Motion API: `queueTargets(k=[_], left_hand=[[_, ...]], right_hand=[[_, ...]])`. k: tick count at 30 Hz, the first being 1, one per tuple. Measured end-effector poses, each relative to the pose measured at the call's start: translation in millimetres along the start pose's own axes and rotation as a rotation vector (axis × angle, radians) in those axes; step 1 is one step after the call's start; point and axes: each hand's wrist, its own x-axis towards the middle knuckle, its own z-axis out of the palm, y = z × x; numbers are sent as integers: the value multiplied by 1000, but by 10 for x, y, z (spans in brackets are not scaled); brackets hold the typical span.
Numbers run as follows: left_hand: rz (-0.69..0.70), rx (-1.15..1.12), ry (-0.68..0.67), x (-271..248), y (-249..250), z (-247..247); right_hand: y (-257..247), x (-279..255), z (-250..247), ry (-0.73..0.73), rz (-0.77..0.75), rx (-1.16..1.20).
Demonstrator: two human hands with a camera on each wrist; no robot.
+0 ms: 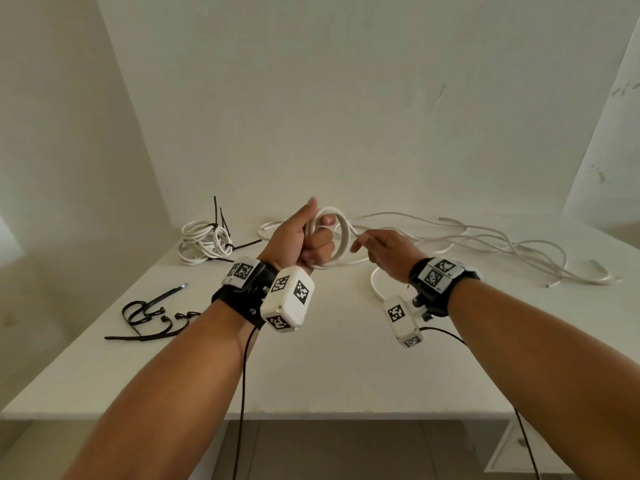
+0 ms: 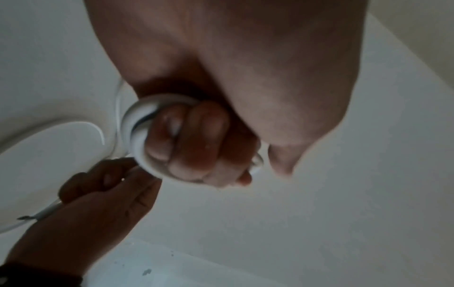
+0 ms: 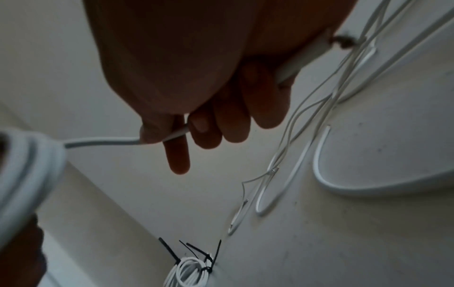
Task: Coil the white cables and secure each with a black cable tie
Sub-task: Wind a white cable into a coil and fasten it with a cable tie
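A few turns of white cable are held as a small coil in the left hand, whose grip is closed around the loops with the thumb raised. At about 3 o'clock from it, the feeding strand of the same cable is pinched in the grip of the right hand between thumb and finger, the remaining fingers hanging loosely. Both hands are held above the tabletop.

The rest of this cable is left trailing loose across the tabletop toward 3 o'clock, so much winding is judged to remain before a tie can be fitted. Whether more than one cable lies in that tangle cannot be told.

At 9 o'clock from the left hand, a finished bundle is seen, already bound with black ties. Spare black ties are laid at about 8 o'clock, near the tabletop's edge.
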Motion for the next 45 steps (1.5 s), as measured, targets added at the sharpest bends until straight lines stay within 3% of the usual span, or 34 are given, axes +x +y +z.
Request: queueTargets(k=[9, 12, 16, 20, 26, 29, 34, 40, 42, 45], left_hand=[[-77, 274, 61, 30, 13, 10], [-31, 292, 75, 43, 30, 50], [100, 187, 137, 192, 40, 145], [199, 191, 300, 305, -117, 115], [277, 599, 406, 294, -335, 34], [275, 783, 439, 286, -411, -71], [228, 886, 508, 305, -499, -180], [-30, 969, 432, 288, -367, -115], [-55, 949, 334, 254, -324, -58], [-87, 940, 170, 171, -270, 9]], right_hand=[[-44, -8, -228, 215, -8, -52], [-55, -70, -142, 242, 38, 13], [-221, -206, 216, 86, 59, -3], [-413, -217, 425, -69, 78, -25], [-557, -237, 441, -222, 52, -238], [-604, -261, 421, -250, 36, -311], [-685, -273, 361, -149, -34, -391], [-708, -261, 212, -68, -135, -343], [-706, -250, 164, -14, -195, -343], [-661, -254, 91, -48, -264, -257]])
